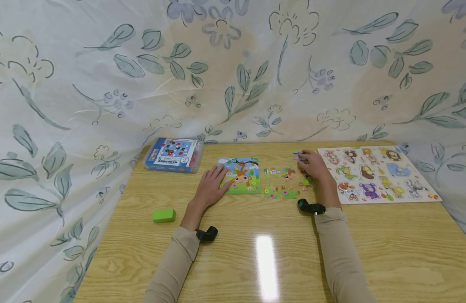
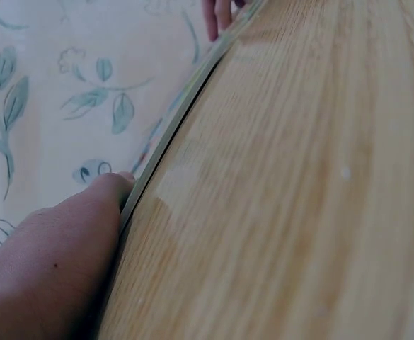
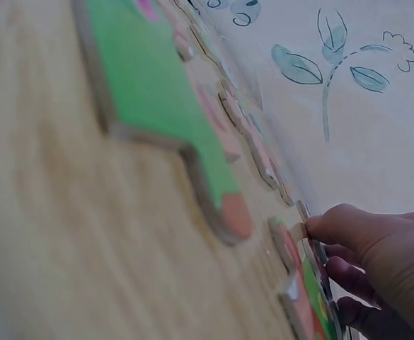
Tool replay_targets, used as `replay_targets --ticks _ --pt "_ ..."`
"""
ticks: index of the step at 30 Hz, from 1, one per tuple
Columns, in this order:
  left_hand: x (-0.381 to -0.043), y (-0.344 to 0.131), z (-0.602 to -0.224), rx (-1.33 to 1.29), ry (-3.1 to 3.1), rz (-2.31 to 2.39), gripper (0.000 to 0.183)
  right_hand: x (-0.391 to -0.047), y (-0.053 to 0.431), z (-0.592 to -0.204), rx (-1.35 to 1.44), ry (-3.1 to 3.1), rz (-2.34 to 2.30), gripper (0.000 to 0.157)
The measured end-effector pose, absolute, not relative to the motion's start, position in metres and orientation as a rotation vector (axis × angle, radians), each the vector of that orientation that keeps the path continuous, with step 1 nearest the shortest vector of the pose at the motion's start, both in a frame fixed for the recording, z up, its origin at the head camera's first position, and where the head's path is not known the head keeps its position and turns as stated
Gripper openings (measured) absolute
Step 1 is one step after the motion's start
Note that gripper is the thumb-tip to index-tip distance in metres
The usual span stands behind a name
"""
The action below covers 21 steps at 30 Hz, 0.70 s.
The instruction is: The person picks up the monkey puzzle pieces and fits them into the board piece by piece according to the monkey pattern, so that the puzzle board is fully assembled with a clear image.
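My left hand (image 1: 211, 183) lies flat over the left side of a square monkey puzzle (image 1: 243, 180), its fingers stretched across the picture. To the right, my right hand (image 1: 312, 166) holds a small blue puzzle piece (image 1: 296, 152) at its fingertips. In the right wrist view its thumb (image 3: 327, 225) presses the edge of a thin piece standing close over the table. Beside the square puzzle lie several loose pieces, among them a rocket piece (image 1: 272, 172) and a green piece with pink flowers (image 1: 289, 192). One more monkey piece (image 1: 307, 183) is partly hidden under the right hand.
A white animal puzzle board (image 1: 376, 198) lies at the right, near my right forearm. At the back left stands a clear box (image 1: 172, 155) with a blue-and-white label. A green block (image 1: 164, 215) sits near the left edge. A floral cloth (image 1: 233, 113) hangs behind the table.
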<state>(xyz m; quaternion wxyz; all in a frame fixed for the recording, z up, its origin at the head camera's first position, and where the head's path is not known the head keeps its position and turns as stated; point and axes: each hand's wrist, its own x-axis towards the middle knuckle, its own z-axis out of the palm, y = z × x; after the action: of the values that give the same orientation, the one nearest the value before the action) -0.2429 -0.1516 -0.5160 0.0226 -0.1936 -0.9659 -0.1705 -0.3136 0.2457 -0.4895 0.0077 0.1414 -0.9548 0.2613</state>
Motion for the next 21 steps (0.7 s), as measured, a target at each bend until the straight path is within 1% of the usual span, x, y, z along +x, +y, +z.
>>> replay_targets --ticks 8,15,21 --pt "-0.2427 -0.1522 -0.5173 -0.596 -2.996 -0.529 0.061 -0.314 0.2456 -0.4926 0.441 -2.957 0.777 0.042" --pt "-0.2434 -0.1524 -0.5173 -0.607 -2.979 -0.526 0.061 -0.3143 0.2454 -0.4937 0.359 -2.925 0.686 0.037" --pt "-0.2429 -0.1525 -0.5164 -0.607 -2.977 -0.537 0.06 -0.3136 0.2457 -0.4956 0.3 -2.903 0.688 0.037"
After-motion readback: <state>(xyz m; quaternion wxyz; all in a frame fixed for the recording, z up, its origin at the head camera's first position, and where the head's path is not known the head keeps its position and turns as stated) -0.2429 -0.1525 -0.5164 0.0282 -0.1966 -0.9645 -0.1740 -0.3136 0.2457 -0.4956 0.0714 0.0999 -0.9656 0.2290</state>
